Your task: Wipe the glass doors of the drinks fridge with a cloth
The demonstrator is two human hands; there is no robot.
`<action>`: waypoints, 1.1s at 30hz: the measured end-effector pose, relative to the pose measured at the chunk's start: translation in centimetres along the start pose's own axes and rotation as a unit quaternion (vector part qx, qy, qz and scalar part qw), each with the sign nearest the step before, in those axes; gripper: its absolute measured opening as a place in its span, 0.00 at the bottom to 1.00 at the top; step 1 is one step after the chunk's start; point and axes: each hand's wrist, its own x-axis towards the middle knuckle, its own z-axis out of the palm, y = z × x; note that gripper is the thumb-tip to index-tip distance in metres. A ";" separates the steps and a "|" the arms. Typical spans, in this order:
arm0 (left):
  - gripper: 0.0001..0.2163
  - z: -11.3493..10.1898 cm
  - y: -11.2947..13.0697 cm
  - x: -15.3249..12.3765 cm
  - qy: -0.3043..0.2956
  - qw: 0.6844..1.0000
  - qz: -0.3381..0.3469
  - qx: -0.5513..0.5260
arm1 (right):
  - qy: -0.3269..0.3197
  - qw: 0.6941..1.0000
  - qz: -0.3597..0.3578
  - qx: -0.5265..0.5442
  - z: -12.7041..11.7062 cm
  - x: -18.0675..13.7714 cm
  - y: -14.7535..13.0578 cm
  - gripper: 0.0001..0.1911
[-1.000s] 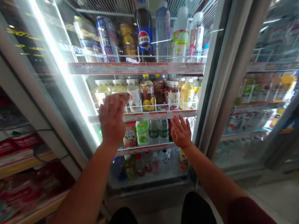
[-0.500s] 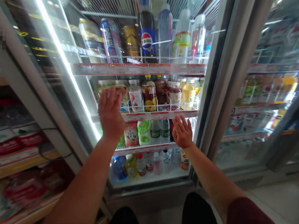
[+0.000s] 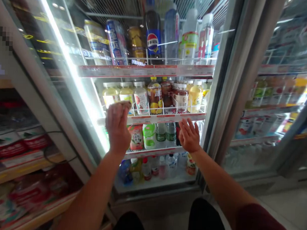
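Observation:
My left hand (image 3: 117, 130) is raised at the left part of a glass fridge door. Its fingers press a small crumpled cloth (image 3: 127, 104), pale brown, which shows only at the fingertips; the rest is hidden behind them. Toward the right side of the same door, my right hand (image 3: 189, 136) lies with fingers stretched and slightly spread, apparently flat on the glass. It holds nothing. Behind the glass, drink bottles (image 3: 141, 97) line the middle shelf, and a green-and-white pack (image 3: 149, 136) stands one shelf lower, between the hands.
The door's metal frame (image 3: 221, 97) runs along the right, beside a second glass-fronted fridge (image 3: 277, 96). At the left stands a shelf of red packages (image 3: 31, 141). A light strip (image 3: 67, 65) glows inside the fridge's left side. My knees (image 3: 205, 217) are near the bottom.
My left hand with the cloth has slid down the glass, uncovering bottle tops on the middle shelf. My right hand stays in nearly the same place. The view has shifted slightly.

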 end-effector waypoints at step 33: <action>0.36 -2.0 0.1 -8.5 -0.069 0.994 -0.024 0.086 | 0.003 1.000 0.005 0.021 -0.1 -0.1 0.1 0.37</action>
